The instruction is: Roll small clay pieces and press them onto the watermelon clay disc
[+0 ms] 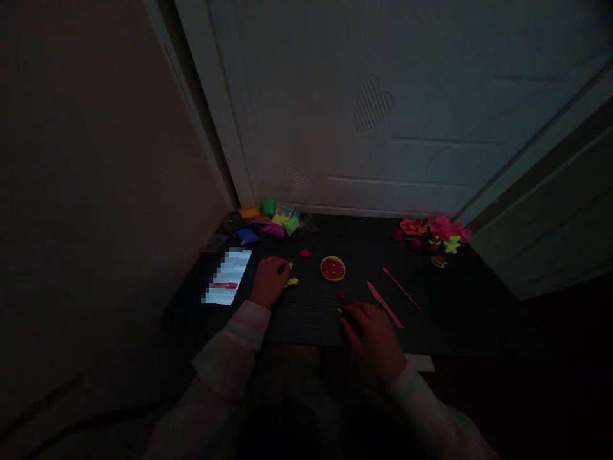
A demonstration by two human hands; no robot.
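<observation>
My left hand (269, 281) rests on the dark table with curled fingers, pinching a light green piece of clay (290, 264) at the fingertips. Just below those fingertips lies a ragged yellow piece of clay (292, 282). At the front of the table, my right hand (376, 338) is bent, with a tiny green clay bit (340, 310) at the tips of its index finger and thumb. Beyond it sits a small red clay lump (341, 294). Between and beyond both hands lies a round clay pizza (332, 269) with a yellow rim, red top and small dots.
A pink plastic knife (385, 305) and a thin pink stick (401, 288) lie right of centre. Another red clay piece (305, 253) is behind. Clay packets (274, 229) fill the back left, above a lit tablet (230, 278). Clay flowers (440, 229) and a small clay burger (438, 260) stand right.
</observation>
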